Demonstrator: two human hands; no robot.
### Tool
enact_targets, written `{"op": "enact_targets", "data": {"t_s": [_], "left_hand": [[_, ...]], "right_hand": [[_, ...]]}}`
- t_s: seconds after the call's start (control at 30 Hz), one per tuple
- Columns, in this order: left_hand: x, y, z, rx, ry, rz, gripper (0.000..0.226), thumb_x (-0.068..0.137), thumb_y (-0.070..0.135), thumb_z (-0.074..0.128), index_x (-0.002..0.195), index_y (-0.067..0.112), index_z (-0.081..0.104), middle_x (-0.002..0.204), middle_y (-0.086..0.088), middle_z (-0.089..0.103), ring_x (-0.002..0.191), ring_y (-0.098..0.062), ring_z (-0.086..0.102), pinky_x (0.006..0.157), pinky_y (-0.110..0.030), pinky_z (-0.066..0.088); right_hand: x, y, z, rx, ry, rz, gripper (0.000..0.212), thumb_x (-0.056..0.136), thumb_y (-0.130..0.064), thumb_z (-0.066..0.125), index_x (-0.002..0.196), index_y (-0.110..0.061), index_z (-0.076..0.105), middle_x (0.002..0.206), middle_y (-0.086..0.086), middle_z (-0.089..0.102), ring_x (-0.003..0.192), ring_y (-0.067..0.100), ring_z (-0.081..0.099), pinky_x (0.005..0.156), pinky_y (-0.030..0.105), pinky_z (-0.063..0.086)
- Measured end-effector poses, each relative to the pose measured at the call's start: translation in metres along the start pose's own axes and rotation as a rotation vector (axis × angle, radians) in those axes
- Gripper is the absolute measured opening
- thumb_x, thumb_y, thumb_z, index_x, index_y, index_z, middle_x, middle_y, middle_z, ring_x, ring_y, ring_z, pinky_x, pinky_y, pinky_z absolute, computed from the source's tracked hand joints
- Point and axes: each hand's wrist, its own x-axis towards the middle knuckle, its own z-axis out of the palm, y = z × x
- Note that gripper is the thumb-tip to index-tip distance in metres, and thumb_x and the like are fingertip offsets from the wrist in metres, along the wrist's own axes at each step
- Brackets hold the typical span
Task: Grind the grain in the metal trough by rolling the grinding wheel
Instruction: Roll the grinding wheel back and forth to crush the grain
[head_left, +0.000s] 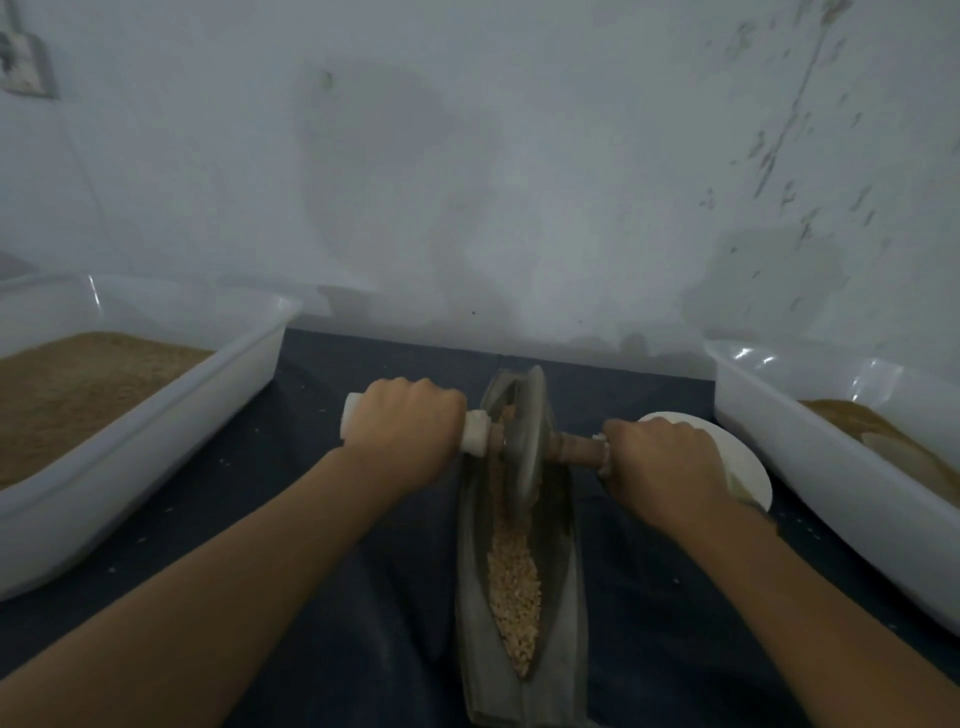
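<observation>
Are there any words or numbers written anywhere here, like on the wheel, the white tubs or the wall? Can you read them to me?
No readable text: none shows anywhere in this view.
Grinding wheel and metal trough: plain metal, no marks.
White tubs, left and right: no labels.
Wall: only stains and scuffs, no writing.
Wall fixture at top left: too blurred to tell.

No text, label, brand, number or sign can be read anywhere.
</observation>
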Motion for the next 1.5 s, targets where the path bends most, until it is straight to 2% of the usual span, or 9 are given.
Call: {"op": "enact_targets", "data": {"t_s": [0.1,0.23,0.4,0.63,0.83,1.0,1.2,1.33,1.5], "left_hand": [[-0.031,-0.002,-0.011,-0.015,-0.002,0.043,0.026,0.078,0.037,0.063,0.072,0.027,0.04,0.061,0.008,0.036,0.049,-0.013,0.029,0.05,-0.028,0.022],[-0.064,-0.007,-0.016,-0.054,-0.025,0.086,0.03,0.074,0.043,0.062,0.07,0.031,0.034,0.057,0.01,0.03,0.047,-0.008,0.026,0.045,-0.026,0.013],[-0.039,-0.004,-0.004,-0.044,-0.005,0.018,0.027,0.078,0.04,0.061,0.072,0.028,0.038,0.059,0.008,0.032,0.054,-0.016,0.034,0.054,-0.029,0.026],[0.018,-0.002,0.009,0.042,0.052,0.022,0.021,0.08,0.027,0.06,0.074,0.024,0.04,0.08,-0.001,0.064,0.065,-0.024,0.056,0.057,-0.032,0.029],[-0.031,-0.002,-0.012,-0.015,-0.011,0.046,0.022,0.08,0.033,0.06,0.074,0.027,0.04,0.063,0.008,0.038,0.051,-0.016,0.031,0.053,-0.03,0.024],[-0.066,-0.006,-0.02,-0.075,-0.079,0.04,0.033,0.077,0.045,0.061,0.073,0.031,0.031,0.06,0.01,0.03,0.052,-0.011,0.028,0.051,-0.029,0.022],[-0.019,-0.002,0.003,-0.047,0.013,-0.012,0.03,0.08,0.034,0.062,0.072,0.026,0.034,0.064,0.007,0.045,0.053,-0.018,0.043,0.053,-0.03,0.026],[0.008,-0.001,0.01,-0.011,0.048,-0.019,0.027,0.081,0.026,0.061,0.074,0.022,0.035,0.081,0.0,0.064,0.07,-0.024,0.061,0.057,-0.032,0.03],[-0.017,-0.002,-0.002,-0.044,0.0,-0.005,0.02,0.083,0.027,0.06,0.076,0.024,0.041,0.077,0.002,0.058,0.058,-0.02,0.044,0.056,-0.031,0.029]], "right_hand": [[-0.029,0.002,-0.013,-0.031,-0.041,-0.062,0.031,0.08,-0.043,0.059,0.068,-0.03,0.034,0.054,-0.009,0.033,0.048,0.015,0.035,0.043,0.027,0.014],[-0.057,-0.001,-0.04,-0.002,0.013,-0.177,0.061,0.042,-0.037,0.088,0.06,-0.03,0.03,0.042,-0.01,0.023,0.036,0.011,0.017,0.046,0.016,0.002],[-0.026,0.0,-0.016,-0.08,-0.016,-0.104,0.027,0.082,-0.044,0.057,0.071,-0.03,0.036,0.057,-0.009,0.036,0.053,0.016,0.04,0.045,0.028,0.017],[0.018,0.002,0.013,0.058,-0.043,0.05,0.019,0.083,-0.04,0.053,0.073,-0.026,0.044,0.075,0.0,0.059,0.071,0.027,0.059,0.055,0.031,0.038],[-0.031,0.004,-0.013,-0.012,-0.063,-0.07,0.036,0.078,-0.044,0.06,0.061,-0.031,0.031,0.054,-0.011,0.038,0.047,0.009,0.038,0.043,0.026,0.018],[-0.053,0.0,-0.041,0.015,0.059,-0.214,0.066,0.037,-0.035,0.088,0.058,-0.031,0.026,0.044,-0.011,0.014,0.034,0.011,0.012,0.048,0.014,0.002],[-0.003,0.002,-0.003,-0.032,0.006,-0.093,0.026,0.082,-0.042,0.058,0.071,-0.028,0.038,0.065,-0.006,0.052,0.062,0.021,0.056,0.05,0.029,0.032],[0.018,0.001,0.005,-0.012,-0.028,0.003,0.018,0.083,-0.043,0.052,0.078,-0.029,0.043,0.079,-0.003,0.061,0.075,0.026,0.061,0.054,0.031,0.032],[-0.008,0.003,-0.015,-0.023,-0.076,-0.08,0.029,0.082,-0.043,0.052,0.065,-0.03,0.033,0.068,-0.006,0.053,0.061,0.018,0.052,0.051,0.03,0.035]]}}
